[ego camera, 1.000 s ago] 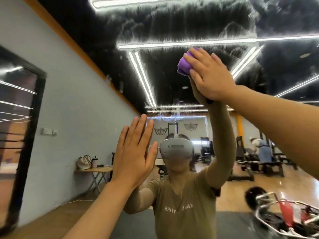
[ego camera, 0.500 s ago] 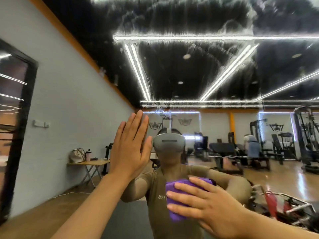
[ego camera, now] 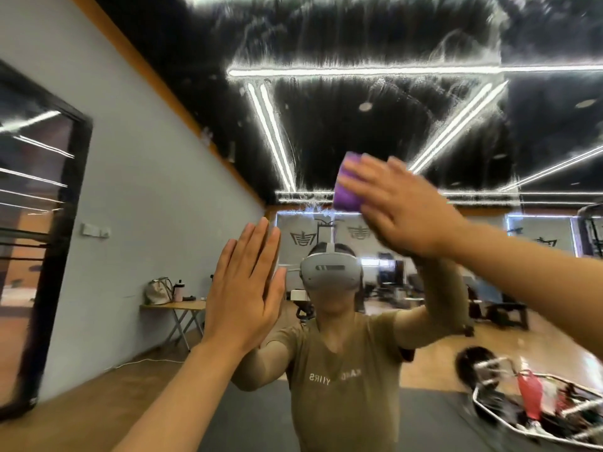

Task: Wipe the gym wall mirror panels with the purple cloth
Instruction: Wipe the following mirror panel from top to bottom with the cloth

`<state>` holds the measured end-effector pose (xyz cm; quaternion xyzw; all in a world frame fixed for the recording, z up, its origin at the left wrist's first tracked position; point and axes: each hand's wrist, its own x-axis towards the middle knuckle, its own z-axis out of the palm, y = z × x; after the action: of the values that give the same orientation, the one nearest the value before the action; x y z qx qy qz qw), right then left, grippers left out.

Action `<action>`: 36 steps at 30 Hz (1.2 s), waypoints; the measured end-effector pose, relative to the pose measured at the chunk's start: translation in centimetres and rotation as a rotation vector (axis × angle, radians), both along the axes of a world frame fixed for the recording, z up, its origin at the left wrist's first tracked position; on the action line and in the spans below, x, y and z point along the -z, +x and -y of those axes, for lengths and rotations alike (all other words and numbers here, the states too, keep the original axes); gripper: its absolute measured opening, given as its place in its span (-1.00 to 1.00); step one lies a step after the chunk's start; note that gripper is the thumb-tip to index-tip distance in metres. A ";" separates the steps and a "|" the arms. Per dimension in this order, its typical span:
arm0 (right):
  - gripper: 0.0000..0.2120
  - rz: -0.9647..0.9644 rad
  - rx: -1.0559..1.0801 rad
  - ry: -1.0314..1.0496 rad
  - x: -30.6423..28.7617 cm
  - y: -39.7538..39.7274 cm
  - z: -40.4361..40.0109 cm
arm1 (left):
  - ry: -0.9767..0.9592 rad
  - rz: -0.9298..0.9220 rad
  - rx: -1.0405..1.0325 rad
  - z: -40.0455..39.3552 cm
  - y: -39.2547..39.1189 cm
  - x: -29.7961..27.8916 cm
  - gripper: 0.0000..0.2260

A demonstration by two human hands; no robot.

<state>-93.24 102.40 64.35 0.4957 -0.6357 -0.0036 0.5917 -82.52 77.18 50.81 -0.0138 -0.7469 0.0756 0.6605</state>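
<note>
streaked gym mirror [ego camera: 375, 132], left hand [ego camera: 243, 290] flat against glass, right hand [ego camera: 403, 207] fingers spread, pressing purple cloth [ego camera: 346, 187]

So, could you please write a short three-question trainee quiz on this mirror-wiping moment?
1. True or false: the left hand lies flat on the mirror with straight fingers.
2. Which hand presses the purple cloth: A left, B right?
3. Fill in: streaky residue shows over the reflection of the dark ____.

Key: 1 true; 2 B, the right hand; 3 ceiling.
</note>
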 end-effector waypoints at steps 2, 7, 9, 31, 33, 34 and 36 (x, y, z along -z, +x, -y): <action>-0.42 0.071 0.007 -0.128 -4.3 0.4 0.2 | -0.007 -0.005 -0.002 0.1 -0.1 0.0 -0.46; -0.45 0.105 -0.035 -0.283 -5.1 0.8 1.5 | -0.016 -0.035 -0.001 0.1 -0.1 0.1 -0.46; -0.46 0.071 -0.057 -0.232 -1.8 1.0 1.7 | -0.021 -0.048 -0.003 0.0 -0.1 0.1 -0.47; -0.51 -0.171 -0.005 0.189 10.2 0.9 3.0 | 0.113 -0.163 0.031 0.3 -0.2 1.1 -0.47; -0.52 -0.115 -0.024 0.059 6.2 1.2 4.3 | 0.092 -0.144 0.022 0.7 -0.2 1.1 -0.47; -0.52 -0.088 -0.025 -0.003 4.1 1.4 4.9 | 0.078 -0.134 0.022 0.9 -0.1 1.1 -0.47; -0.50 -0.031 -0.025 -0.112 0.5 2.0 5.8 | 0.052 -0.116 0.027 1.4 0.2 1.1 -0.47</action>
<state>-91.25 96.58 63.83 0.4697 -0.6194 0.0317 0.6283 -82.32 75.76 49.72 -0.0021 -0.7088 0.0480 0.7038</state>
